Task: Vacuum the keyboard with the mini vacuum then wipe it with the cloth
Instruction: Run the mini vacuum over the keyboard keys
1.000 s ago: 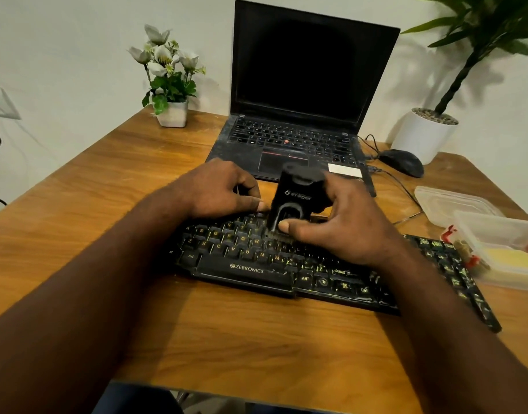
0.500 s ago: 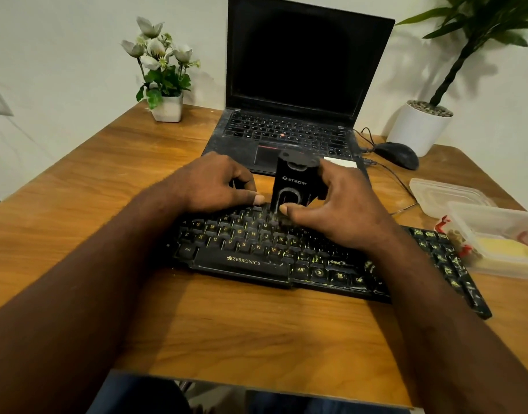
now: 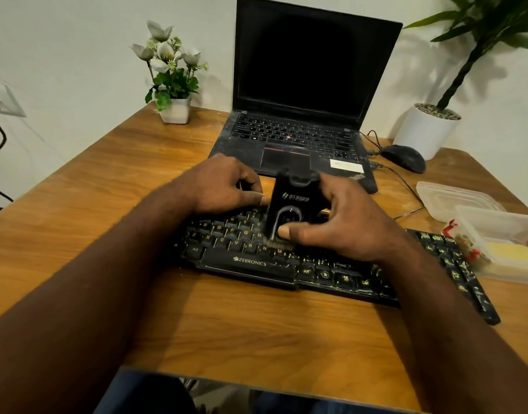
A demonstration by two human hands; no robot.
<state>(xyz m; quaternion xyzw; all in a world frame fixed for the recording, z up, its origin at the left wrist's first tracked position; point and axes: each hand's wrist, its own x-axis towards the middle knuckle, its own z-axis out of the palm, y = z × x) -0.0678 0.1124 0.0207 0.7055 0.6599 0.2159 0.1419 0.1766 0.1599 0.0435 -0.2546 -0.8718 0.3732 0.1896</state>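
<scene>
The wooden table [image 3: 107,204] is carrying an open laptop [image 3: 310,70] at its far edge and the black keyboard [image 3: 247,261] nearer its front edge. The left hand [image 3: 223,186] is curling its fingers over the keyboard's far edge. The right hand [image 3: 352,222] is gripping the mini vacuum [image 3: 289,201] upright, its brush touching the middle keys
</scene>
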